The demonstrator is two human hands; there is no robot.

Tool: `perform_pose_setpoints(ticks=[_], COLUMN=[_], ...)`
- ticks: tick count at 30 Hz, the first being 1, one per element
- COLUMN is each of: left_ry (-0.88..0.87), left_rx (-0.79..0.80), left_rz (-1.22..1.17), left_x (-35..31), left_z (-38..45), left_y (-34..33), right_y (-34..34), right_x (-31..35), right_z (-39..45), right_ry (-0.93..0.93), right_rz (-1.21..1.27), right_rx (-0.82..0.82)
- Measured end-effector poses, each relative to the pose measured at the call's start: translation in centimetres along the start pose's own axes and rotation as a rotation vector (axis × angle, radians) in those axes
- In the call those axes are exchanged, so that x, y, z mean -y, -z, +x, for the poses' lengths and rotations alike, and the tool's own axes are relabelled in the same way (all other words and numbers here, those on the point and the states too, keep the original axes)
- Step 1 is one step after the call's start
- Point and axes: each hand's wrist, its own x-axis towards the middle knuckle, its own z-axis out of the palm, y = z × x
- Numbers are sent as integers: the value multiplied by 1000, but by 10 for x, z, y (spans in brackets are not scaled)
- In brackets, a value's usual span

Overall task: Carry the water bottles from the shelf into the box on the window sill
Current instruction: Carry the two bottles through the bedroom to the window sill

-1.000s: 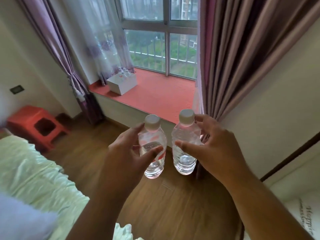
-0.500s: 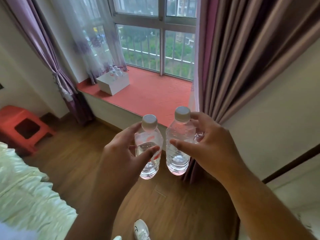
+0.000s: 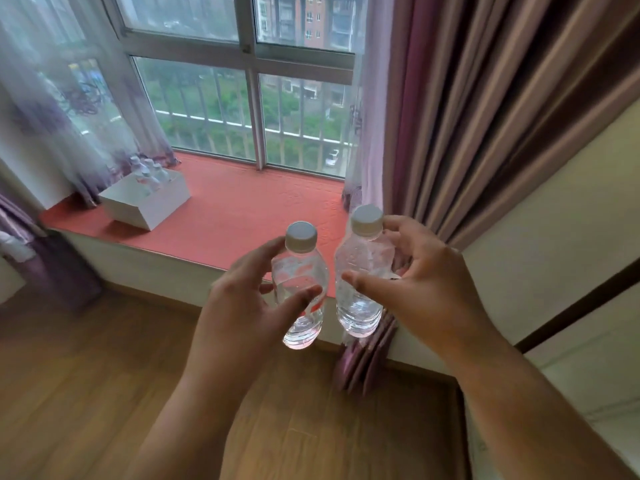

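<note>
I hold two clear water bottles upright in front of me, each with a white cap. My left hand (image 3: 242,306) grips the left bottle (image 3: 300,292), which has a red label. My right hand (image 3: 426,289) grips the right bottle (image 3: 360,271). Both hang over the near edge of the red window sill (image 3: 242,209). The white box (image 3: 149,202) stands on the sill's far left end, with several bottles (image 3: 149,174) standing in it. The shelf is out of view.
A brown-purple curtain (image 3: 485,116) hangs at the sill's right end, reaching the floor behind the right bottle. A sheer curtain (image 3: 69,109) hangs behind the box. Wooden floor (image 3: 86,375) lies between me and the sill. A wall (image 3: 554,220) is to my right.
The sill and the box have grown larger and nearer in view. The bed and the red stool have left the frame. Both hands keep their bottles.
</note>
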Motion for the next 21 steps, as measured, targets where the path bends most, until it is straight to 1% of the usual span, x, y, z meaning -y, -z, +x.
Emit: perform_pose_setpoints(ticks=[4,8,14,21], left_ry=[10,66,195,377], left_rx=[-13,-82,-255,-478], left_rz=[6,25,121,288], left_x=[25,46,86,125], left_z=[21,27,26,23], left_y=[31,71,137,195], right_y=[-38,-81,-163,-256], right_x=[19,46,88,129], right_z=[22,47,90,137], right_ry=[14,69,194,305], right_rz=[-21,-14,95,229], right_rx=[4,65,223,448])
